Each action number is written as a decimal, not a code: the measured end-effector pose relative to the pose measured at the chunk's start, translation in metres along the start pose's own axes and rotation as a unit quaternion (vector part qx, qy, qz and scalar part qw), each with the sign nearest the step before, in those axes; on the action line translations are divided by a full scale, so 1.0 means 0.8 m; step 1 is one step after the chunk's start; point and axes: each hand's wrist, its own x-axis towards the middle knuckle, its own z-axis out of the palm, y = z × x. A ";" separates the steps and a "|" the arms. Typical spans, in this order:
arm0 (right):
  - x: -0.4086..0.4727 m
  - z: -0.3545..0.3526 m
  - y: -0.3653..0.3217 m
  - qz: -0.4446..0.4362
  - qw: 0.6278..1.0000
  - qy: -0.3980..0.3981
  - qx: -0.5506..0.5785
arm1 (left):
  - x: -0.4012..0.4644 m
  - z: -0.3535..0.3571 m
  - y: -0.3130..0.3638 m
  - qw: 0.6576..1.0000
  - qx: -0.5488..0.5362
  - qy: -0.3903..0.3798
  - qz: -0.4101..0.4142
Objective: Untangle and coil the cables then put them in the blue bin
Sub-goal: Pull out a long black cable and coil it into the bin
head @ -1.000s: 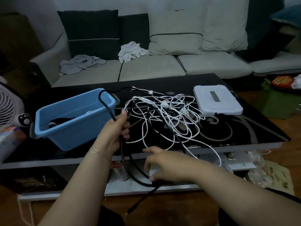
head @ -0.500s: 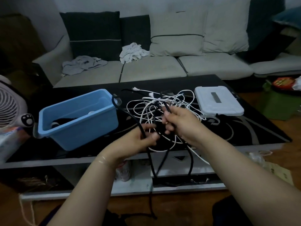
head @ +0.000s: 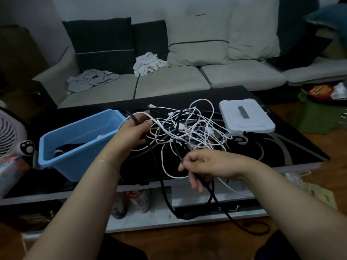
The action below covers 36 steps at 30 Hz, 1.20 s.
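A tangle of white cables (head: 191,128) lies on the black glass table (head: 281,149), with a black cable (head: 165,194) threaded through it and hanging in loops over the front edge. My left hand (head: 131,134) grips the black cable just right of the blue bin (head: 78,147). My right hand (head: 208,166) holds another stretch of the black cable near the table's front edge. Something dark lies inside the bin.
A white lid (head: 246,119) lies on the table to the right of the tangle. A white fan (head: 9,134) stands at the left. The sofa (head: 169,81) with cloths runs behind the table. Bottles stand on the shelf under the tabletop.
My left hand has lifted up and back toward the bin's corner with the black cable. My right hand has come down and toward me along the cable. The hands have moved apart.
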 end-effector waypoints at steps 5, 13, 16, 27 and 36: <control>0.017 0.011 0.006 -0.053 0.991 0.118 0.018 | 0.004 0.007 0.033 0.934 0.291 -0.145 -0.148; 0.055 0.013 0.014 -0.112 0.945 0.299 -0.070 | 0.014 0.062 0.017 0.955 -0.046 -0.230 -0.182; 0.055 0.011 0.007 -0.110 0.944 0.298 -0.086 | 0.033 0.082 0.029 0.955 -0.114 -0.179 -0.208; 0.008 -0.004 0.006 -0.015 0.994 -0.081 -0.070 | 0.130 0.066 0.127 0.972 -0.177 -0.068 -0.139; 0.041 -0.023 -0.005 -0.112 0.926 0.154 0.326 | 0.099 0.091 0.087 0.958 -0.170 -0.144 -0.178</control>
